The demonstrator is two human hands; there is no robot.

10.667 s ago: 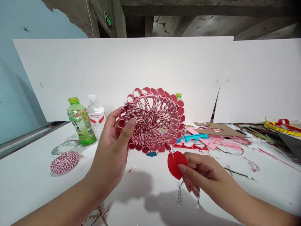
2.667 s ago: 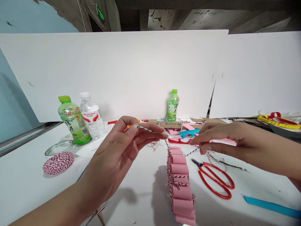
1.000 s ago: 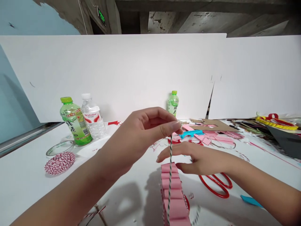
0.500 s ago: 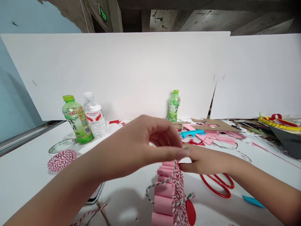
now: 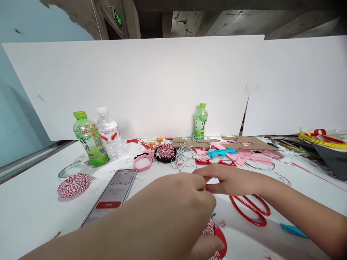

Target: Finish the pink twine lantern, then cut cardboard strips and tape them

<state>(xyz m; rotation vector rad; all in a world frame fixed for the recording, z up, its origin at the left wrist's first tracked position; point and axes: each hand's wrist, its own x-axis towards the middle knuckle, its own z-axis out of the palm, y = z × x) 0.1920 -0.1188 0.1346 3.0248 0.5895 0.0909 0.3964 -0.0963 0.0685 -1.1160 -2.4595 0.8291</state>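
Observation:
My left hand (image 5: 181, 202) is curled low over a piece wound with red-and-white twine (image 5: 210, 227). Its thumb lies across the twine beside a red rounded part (image 5: 221, 239). Most of the piece, with its pink paper loops, is hidden under this hand. A bit of dark green cord (image 5: 213, 215) shows at its edge. Just beyond, my right hand (image 5: 227, 178) has its fingers bent and drawn together; the fingertips disappear behind my left hand, so what they grip is hidden. Red-handled scissors (image 5: 251, 213) lie below the right wrist.
A phone with a running timer (image 5: 114, 191), a twine coil (image 5: 73, 186) and a tape roll (image 5: 72, 169) lie left. Two bottles (image 5: 90, 141) stand behind them, another bottle (image 5: 201, 122) at the back. Paper scraps and a blue clip-like piece (image 5: 222, 153) clutter the far side.
My left hand has dropped and come nearer, closing over the piece and covering its pink loops. The phone and a pink ring have come into view. My right hand has hardly moved.

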